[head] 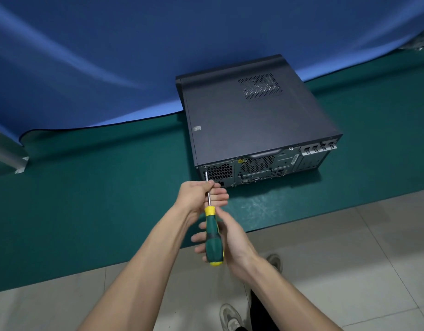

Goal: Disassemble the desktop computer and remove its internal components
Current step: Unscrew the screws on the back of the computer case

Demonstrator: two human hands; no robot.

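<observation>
A black desktop computer case (254, 115) lies flat on the green table mat (98, 187), its closed side panel up and its rear panel (261, 167) facing me. A screwdriver with a green and yellow handle (213, 237) points its metal shaft up to a screw at the rear panel's upper left corner (205, 167). My left hand (201, 197) pinches the shaft just below the case. My right hand (232, 240) wraps around the handle near the table's front edge.
A blue cloth (110, 68) hangs behind the table and drapes onto the mat at the back. A metal bracket (17, 161) stands at the far left. Below the table edge are a tiled floor (349, 259) and my shoes (230, 316).
</observation>
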